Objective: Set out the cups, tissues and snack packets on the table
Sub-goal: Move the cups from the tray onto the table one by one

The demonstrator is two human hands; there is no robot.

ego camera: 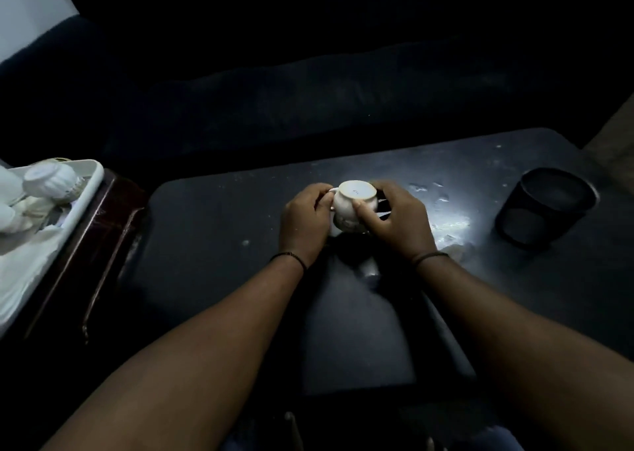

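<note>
Two bare forearms reach forward from the bottom edge over a dark table point(212, 279), each wrist ringed by a thin dark band. They meet at a white cup point(353, 203) near the middle of the table, and everything else is best placed from that cup.

The cup is upside down, its flat base facing up and tipped a little toward the camera; its rim is hidden between the hands, so whether it touches the table cannot be told. The left hand point(303, 220) is curled closed against the cup's left side, its fingers at the small handle there. The right hand point(398, 220) is wrapped around the cup's right side, thumb pressed across the front of its body and fingers bent behind it. Both hands grip the same cup.

Right of the cup, the tabletop shows a bright patch of glare and pale smudges. Farther right, well apart from the cup, a dark round bin point(545, 207) stands upright on the table.

Far to the left of the cup, off the table, a white tray point(92, 176) rests on a dark wooden stand point(99, 244). It holds another white cup point(51, 181) lying on its side and some white items too blown out to identify.

Beyond the cup, a dark sofa point(343, 90) fills the background.
</note>
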